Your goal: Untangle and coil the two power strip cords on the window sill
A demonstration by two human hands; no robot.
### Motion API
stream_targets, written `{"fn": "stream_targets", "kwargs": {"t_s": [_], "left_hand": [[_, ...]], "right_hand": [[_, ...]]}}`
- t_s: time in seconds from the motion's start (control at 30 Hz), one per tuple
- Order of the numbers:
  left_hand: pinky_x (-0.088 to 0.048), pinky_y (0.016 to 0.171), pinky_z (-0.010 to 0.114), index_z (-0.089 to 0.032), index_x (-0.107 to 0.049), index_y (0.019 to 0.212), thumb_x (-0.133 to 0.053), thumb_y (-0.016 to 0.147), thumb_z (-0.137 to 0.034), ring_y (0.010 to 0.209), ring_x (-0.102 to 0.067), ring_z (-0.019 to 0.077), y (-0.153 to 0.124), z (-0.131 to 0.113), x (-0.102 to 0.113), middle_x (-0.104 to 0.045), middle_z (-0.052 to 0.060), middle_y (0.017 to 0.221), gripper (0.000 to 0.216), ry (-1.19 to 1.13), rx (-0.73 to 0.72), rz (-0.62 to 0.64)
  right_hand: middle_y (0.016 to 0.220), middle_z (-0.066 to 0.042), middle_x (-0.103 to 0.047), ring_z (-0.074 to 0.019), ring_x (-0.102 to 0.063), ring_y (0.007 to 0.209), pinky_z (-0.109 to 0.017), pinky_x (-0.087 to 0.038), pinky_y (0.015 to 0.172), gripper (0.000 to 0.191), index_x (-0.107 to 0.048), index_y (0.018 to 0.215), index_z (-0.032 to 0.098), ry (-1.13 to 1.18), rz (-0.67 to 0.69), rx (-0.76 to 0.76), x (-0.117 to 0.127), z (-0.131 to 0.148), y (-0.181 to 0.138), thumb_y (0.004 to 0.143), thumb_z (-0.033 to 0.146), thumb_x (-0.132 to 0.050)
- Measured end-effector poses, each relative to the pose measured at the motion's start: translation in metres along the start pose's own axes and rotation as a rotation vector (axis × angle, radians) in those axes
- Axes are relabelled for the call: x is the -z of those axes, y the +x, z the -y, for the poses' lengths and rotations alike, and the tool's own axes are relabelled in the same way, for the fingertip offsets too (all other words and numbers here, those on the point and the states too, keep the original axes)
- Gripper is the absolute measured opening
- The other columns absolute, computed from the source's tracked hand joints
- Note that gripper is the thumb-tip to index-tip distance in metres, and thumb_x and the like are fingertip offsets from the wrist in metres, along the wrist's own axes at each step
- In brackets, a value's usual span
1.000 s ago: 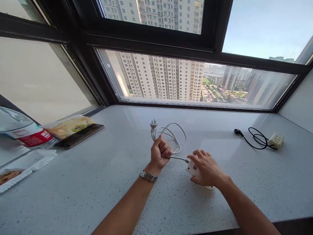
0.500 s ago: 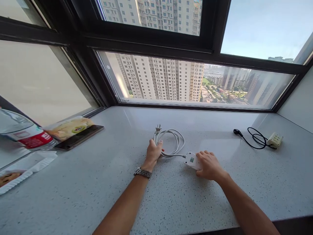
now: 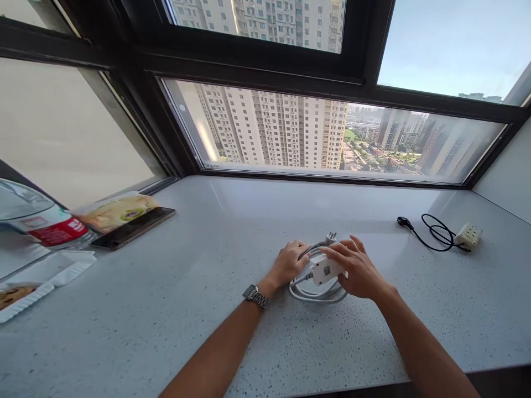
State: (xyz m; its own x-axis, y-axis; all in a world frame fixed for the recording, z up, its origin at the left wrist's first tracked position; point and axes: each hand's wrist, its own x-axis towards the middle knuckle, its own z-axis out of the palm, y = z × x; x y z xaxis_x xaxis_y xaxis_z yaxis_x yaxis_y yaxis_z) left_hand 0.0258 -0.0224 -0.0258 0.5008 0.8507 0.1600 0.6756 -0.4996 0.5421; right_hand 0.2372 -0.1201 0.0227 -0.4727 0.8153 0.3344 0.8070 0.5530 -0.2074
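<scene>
A white power strip (image 3: 323,270) with a square code on its end lies over its own coiled cable, and my right hand (image 3: 357,268) is closed round it. My left hand (image 3: 288,261), with a metal-banded watch on the wrist, grips the grey-white cable (image 3: 317,299) at the left of the coil. The cable's plug (image 3: 331,238) points up and away, just beyond the strip. Part of the strip is hidden under my right fingers. Both hands are close together on the speckled countertop (image 3: 186,309).
To the right lies a black cord (image 3: 435,237) with a small cream socket block (image 3: 468,236). At the left are a large bottle (image 3: 53,232), a phone (image 3: 135,226), a food packet (image 3: 118,213) and a white wrapper (image 3: 50,276). Windows (image 3: 269,132) rise behind.
My left hand has moved right with the coil, bringing it and the plug to the power strip. The strip now rests over the coil, and my hands are closer together.
</scene>
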Motion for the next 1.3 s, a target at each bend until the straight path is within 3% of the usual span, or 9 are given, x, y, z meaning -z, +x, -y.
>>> {"fn": "stream_targets", "kwargs": {"t_s": [0.13,0.27,0.43,0.57,0.67,0.77,0.9,1.13,1.3], "left_hand": [[-0.037,0.096,0.038,-0.025,-0.065,0.117,-0.041,0.088,-0.033,0.111,-0.053,0.0260,0.001,0.002,-0.007,-0.062,0.009,0.120,0.039,-0.178,-0.115,0.048],[-0.032,0.104,0.037,-0.025,-0.061,0.123,-0.040,0.088,-0.035,0.120,-0.049,0.0245,0.002,0.011,-0.005,-0.059,0.006,0.128,0.041,-0.267,-0.141,0.110],[-0.039,0.099,0.035,-0.022,-0.063,0.118,-0.047,0.084,-0.039,0.113,-0.054,0.0246,0.001,0.007,-0.001,-0.062,0.009,0.122,0.041,-0.383,-0.113,0.066],[-0.046,0.091,0.034,-0.016,-0.064,0.115,-0.048,0.081,-0.043,0.104,-0.059,0.0244,0.000,0.000,0.006,-0.063,0.012,0.119,0.046,-0.536,-0.035,0.079],[-0.045,0.092,0.035,-0.017,-0.067,0.110,-0.055,0.076,-0.045,0.107,-0.058,0.0260,-0.003,-0.004,0.013,-0.064,0.012,0.118,0.045,-0.611,0.015,0.109],[-0.046,0.090,0.035,-0.019,-0.069,0.104,-0.057,0.074,-0.047,0.104,-0.060,0.0262,-0.004,-0.006,0.018,-0.067,0.010,0.113,0.043,-0.679,0.077,0.100],[-0.048,0.079,0.032,-0.017,-0.071,0.092,-0.056,0.073,-0.052,0.095,-0.061,0.0249,-0.002,-0.002,0.018,-0.070,0.010,0.103,0.042,-0.736,0.163,-0.098],[-0.045,0.065,0.027,-0.016,-0.069,0.081,-0.053,0.074,-0.057,0.083,-0.060,0.0219,-0.001,0.008,0.015,-0.069,0.010,0.088,0.045,-0.760,0.256,-0.314],[-0.044,0.064,0.027,-0.017,-0.068,0.077,-0.051,0.076,-0.060,0.083,-0.059,0.0224,-0.003,0.005,0.012,-0.068,0.010,0.086,0.047,-0.688,0.259,-0.324]], "right_hand": [[0.137,-0.004,-0.048,-0.0258,-0.032,0.131,-0.052,-0.011,0.113,0.080,-0.027,0.145,0.028,0.026,0.077,-0.021,-0.009,-0.002,0.002,0.071,0.007,-0.050],[0.142,-0.006,-0.040,-0.0287,-0.027,0.133,-0.051,-0.018,0.110,0.084,-0.022,0.147,0.027,0.084,0.117,-0.030,-0.012,-0.004,0.002,0.072,0.021,-0.058],[0.135,-0.011,-0.046,-0.0294,-0.037,0.125,-0.045,-0.028,0.105,0.089,-0.026,0.146,0.025,0.095,0.000,-0.005,-0.018,0.000,0.002,0.072,0.054,-0.066],[0.136,-0.014,-0.045,-0.0308,-0.037,0.125,-0.049,-0.021,0.108,0.097,-0.030,0.143,0.023,0.044,-0.130,0.030,-0.030,0.010,0.004,0.065,0.067,-0.067],[0.139,-0.014,-0.041,-0.0321,-0.033,0.127,-0.052,-0.017,0.109,0.101,-0.029,0.143,0.024,0.009,-0.140,0.184,-0.040,0.020,0.006,0.061,0.071,-0.066],[0.136,-0.012,-0.045,-0.0303,-0.035,0.125,-0.052,-0.017,0.108,0.086,-0.034,0.141,0.027,-0.021,-0.055,0.342,-0.045,0.026,0.008,0.069,0.065,-0.063],[0.129,-0.008,-0.049,-0.0248,-0.040,0.119,-0.047,-0.022,0.107,0.054,-0.046,0.131,0.029,-0.052,-0.008,0.389,-0.046,0.024,0.009,0.080,0.041,-0.060],[0.126,-0.008,-0.052,-0.0236,-0.042,0.118,-0.043,-0.031,0.102,0.040,-0.055,0.121,0.027,-0.094,0.042,0.384,-0.041,-0.027,0.015,0.081,0.031,-0.055],[0.143,-0.007,-0.040,-0.0260,-0.027,0.136,-0.051,-0.014,0.111,0.047,-0.053,0.126,0.029,-0.264,0.102,0.076,-0.007,-0.110,0.022,0.082,0.015,-0.052]]}}
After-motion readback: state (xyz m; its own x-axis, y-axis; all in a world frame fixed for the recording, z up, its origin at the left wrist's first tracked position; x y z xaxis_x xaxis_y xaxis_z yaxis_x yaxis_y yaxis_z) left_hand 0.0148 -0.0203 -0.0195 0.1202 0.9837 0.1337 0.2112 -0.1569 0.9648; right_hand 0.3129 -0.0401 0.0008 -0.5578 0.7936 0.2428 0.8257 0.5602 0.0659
